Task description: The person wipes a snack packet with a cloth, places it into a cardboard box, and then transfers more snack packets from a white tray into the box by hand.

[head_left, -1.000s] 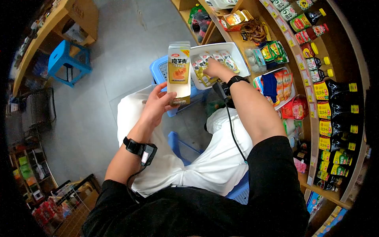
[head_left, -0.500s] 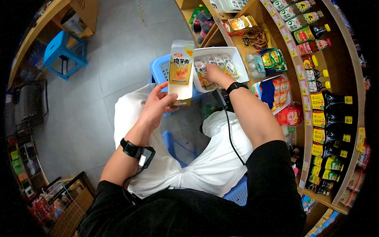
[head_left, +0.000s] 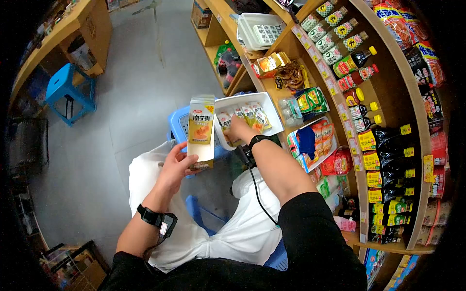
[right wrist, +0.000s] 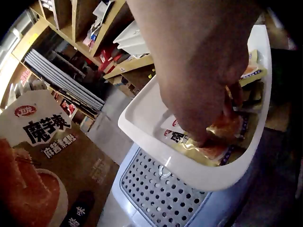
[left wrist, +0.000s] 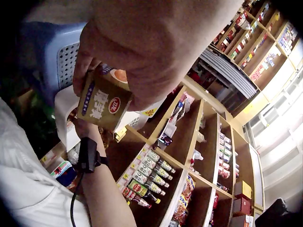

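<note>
My left hand (head_left: pixel 174 169) grips a tall gold-and-white snack box (head_left: pixel 201 130) near its base, thumb across the front. The box stands upright with a cut-away white front; its printed gold end (left wrist: pixel 105 105) shows in the left wrist view. To its right, a white plastic basin (head_left: pixel 275 130) rests on a blue stool (head_left: pixel 177 122) and holds several small gold-and-white snack packets (head_left: pixel 260 118). My right hand (head_left: pixel 239 129) reaches down into the basin. In the right wrist view its curled fingers and thumb pinch a snack packet (right wrist: pixel 215 150); the hand covers part of it.
A wooden shelf on the right carries sauce bottles (head_left: pixel 383 162) and bagged snacks. Near the basin lie egg packs (head_left: pixel 290 112), green packets (head_left: pixel 312 100) and a white tray (head_left: pixel 335 145) of orange packets. Another blue stool (head_left: pixel 73 92) stands on the grey floor at left.
The head view has shifted, so box, basin and shelf appear lower and further left. My left hand keeps its grip on the box; the right hand has moved slightly leftward among the packets.
</note>
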A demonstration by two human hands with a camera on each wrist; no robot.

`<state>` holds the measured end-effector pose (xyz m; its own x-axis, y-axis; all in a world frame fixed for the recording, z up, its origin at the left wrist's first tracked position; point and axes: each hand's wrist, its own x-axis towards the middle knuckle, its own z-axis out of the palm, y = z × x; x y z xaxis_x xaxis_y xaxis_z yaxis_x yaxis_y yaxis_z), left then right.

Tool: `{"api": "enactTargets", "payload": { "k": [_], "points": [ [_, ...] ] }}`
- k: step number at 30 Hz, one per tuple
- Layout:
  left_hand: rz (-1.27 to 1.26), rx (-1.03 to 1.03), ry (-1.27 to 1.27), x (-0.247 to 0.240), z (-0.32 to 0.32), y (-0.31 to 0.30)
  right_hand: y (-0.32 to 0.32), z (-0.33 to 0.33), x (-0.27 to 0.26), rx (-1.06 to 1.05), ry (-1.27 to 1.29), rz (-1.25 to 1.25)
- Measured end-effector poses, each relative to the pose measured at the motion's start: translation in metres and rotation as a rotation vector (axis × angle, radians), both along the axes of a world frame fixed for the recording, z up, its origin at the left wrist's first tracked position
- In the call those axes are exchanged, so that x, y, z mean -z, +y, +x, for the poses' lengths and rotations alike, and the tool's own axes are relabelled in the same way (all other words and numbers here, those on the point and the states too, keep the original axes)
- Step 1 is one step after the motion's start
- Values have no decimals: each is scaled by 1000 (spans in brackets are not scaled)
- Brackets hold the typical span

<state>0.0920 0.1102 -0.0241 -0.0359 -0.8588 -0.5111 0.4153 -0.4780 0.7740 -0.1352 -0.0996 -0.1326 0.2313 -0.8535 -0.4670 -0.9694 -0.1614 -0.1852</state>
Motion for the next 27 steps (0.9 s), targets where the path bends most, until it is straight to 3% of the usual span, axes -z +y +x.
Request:
{"api": "enactTargets", "payload": {
  "k": [3,5,9,11,17,21,23,24,27],
  "points": [
    [-4,1,-2,2,1,1,-4,-1,4,2,-13,-16],
    [-3,3,-4,3,0,1,-6,1,-4,24,-15,135],
    [-11,14,29,3,1,0,-7,-3,6,18,8,136],
    [-14,11,32,3,0,0,0,-2,3,-4,54,9],
    [-14,6,16,1,-4,2,-14,-6,-7,-11,-1,52],
    [-12,20,-18,-5,-9,3,-8,-4,-50,-34,37,32],
    [-12,30,-21,-3,-12,2,-7,-9,-57,-16,-24,38],
    [-10,39,-23,-2,-13,1,-2,-11,-51,2,-97,-185],
    [-4,43,-2,-4,-17,0,-8,-21,-55,91,-220,-113]
  ]
}}
